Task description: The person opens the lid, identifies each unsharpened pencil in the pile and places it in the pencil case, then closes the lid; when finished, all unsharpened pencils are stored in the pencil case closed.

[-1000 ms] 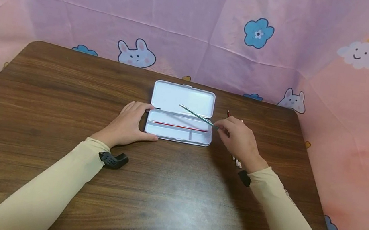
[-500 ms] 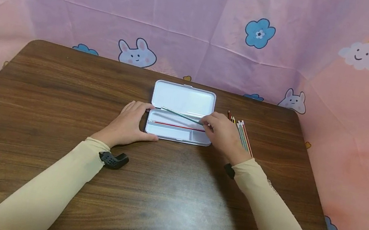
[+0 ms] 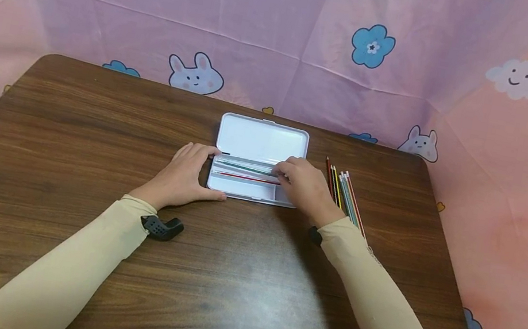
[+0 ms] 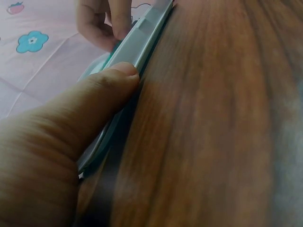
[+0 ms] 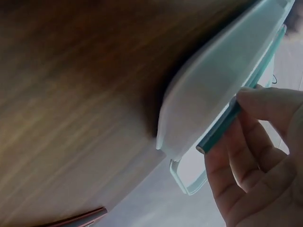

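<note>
A white pencil case (image 3: pixel 263 137) lies unfolded on the table, its lid tilted back. My left hand (image 3: pixel 180 175) holds its left end, with the thumb (image 4: pixel 102 92) on the front wall and the fingers at the hinge side. Over the right end of the case, my right hand (image 3: pixel 306 188) pinches a green pencil (image 5: pixel 220 127) between thumb and fingers near its flat end. That pencil lies along the back of the lower tray, roughly level. A red pencil (image 3: pixel 246 178) rests in front of it; its right part is hidden by my right hand.
Several loose pencils (image 3: pixel 343 189) lie right of the case, partly behind my right forearm. A small divider (image 3: pixel 274 192) splits the tray's front part. The brown wooden table (image 3: pixel 235 276) meets a patterned cloth backdrop (image 3: pixel 265 31) at its far edge.
My right hand has moved left with the green pencil and lowered it from a slant over the case into the tray. More loose pencils are uncovered. The left hand stays put.
</note>
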Available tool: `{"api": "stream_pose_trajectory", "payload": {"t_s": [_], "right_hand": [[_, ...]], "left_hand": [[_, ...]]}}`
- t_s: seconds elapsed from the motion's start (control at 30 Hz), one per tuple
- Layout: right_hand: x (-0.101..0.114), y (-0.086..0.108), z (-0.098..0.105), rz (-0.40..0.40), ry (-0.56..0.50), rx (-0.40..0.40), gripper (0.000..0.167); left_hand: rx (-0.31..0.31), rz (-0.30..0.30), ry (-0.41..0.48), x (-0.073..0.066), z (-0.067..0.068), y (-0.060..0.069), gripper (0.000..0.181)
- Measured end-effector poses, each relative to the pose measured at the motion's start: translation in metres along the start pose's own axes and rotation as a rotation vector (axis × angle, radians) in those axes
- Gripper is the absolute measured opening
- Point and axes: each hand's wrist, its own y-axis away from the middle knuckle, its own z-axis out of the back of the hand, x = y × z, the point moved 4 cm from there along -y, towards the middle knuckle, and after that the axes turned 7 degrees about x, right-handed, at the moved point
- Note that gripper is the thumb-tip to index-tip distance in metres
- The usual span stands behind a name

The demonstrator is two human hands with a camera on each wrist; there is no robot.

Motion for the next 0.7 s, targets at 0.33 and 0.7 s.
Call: {"api": "stream_pose_trajectory", "payload": {"t_s": [0.33,0.7], "right_hand": [[0.0,-0.009,0.0,-0.001,-0.01,0.073,0.017],[-0.004,-0.016,-0.008,-0.044,-0.031,0.175,0.02]], "left_hand": [[-0.009,-0.005,-0.006,0.0,0.0,-0.001,0.103],[-0.01,-0.006,-0.007,-0.001,0.0,-0.001,0.103]]}}
